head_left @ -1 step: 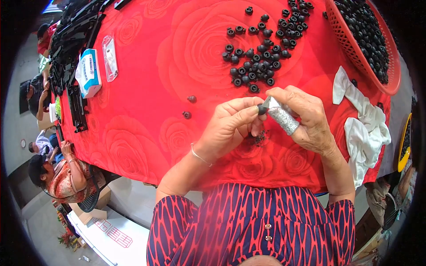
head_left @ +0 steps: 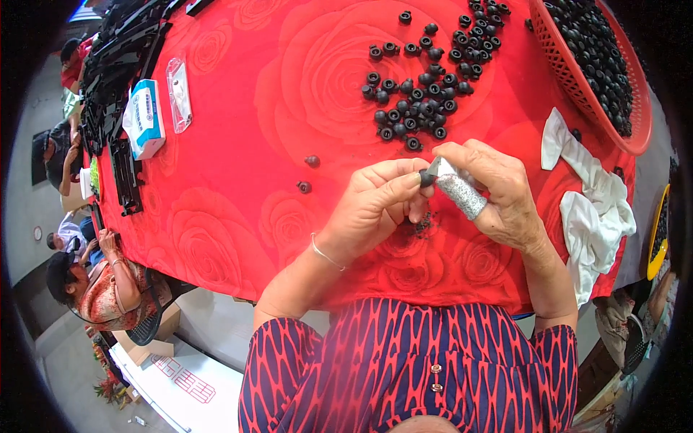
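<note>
One black piece [head_left: 426,178] sits pinched in the left hand [head_left: 372,198].

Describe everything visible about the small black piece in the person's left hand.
The small black piece looks rounded, dark and matte, perhaps rubber or plastic. The left hand pinches it between thumb and fingers above the red tablecloth, hiding part of it. The right hand holds a pointed grey blade against or just beside it; exact contact is unclear.

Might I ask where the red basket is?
In the head view, the red basket is at upper right, beyond the white cloth, right of the loose black pieces.
</note>
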{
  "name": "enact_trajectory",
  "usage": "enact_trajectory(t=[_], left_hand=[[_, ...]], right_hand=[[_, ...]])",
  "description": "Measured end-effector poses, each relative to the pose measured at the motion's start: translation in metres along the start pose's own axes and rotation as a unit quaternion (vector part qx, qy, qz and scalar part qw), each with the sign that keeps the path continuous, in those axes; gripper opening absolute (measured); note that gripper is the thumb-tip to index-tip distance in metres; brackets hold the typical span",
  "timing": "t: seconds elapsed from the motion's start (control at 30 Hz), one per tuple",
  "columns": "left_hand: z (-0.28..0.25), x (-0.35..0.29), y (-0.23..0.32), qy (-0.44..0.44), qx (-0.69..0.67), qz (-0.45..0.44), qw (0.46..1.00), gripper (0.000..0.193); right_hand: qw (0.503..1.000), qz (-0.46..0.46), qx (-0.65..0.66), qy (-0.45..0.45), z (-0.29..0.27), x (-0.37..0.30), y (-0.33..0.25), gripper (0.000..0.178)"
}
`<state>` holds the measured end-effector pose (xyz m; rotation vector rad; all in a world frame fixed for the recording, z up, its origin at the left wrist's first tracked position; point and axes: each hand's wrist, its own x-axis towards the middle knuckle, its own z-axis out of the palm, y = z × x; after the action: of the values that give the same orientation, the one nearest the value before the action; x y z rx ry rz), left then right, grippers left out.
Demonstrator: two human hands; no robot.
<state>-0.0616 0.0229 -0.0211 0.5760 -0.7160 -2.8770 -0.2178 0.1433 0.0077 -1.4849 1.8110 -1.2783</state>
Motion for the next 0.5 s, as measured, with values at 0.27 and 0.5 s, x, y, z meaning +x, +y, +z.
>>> enact_trajectory(t=[0.27,0.5], left_hand=[[0.001,-0.001,0.005,0.004,0.012,-0.026,1.000,0.025],[0.001,0.000,0.005,0.005,-0.012,-0.059,0.998,0.024]], right_hand=[[0.999,0.008,0.030,-0.016,-0.002,0.001,0.001,0.033],[0.998,-0.016,0.041,-0.048,-0.004,0.000,0.012,0.034]])
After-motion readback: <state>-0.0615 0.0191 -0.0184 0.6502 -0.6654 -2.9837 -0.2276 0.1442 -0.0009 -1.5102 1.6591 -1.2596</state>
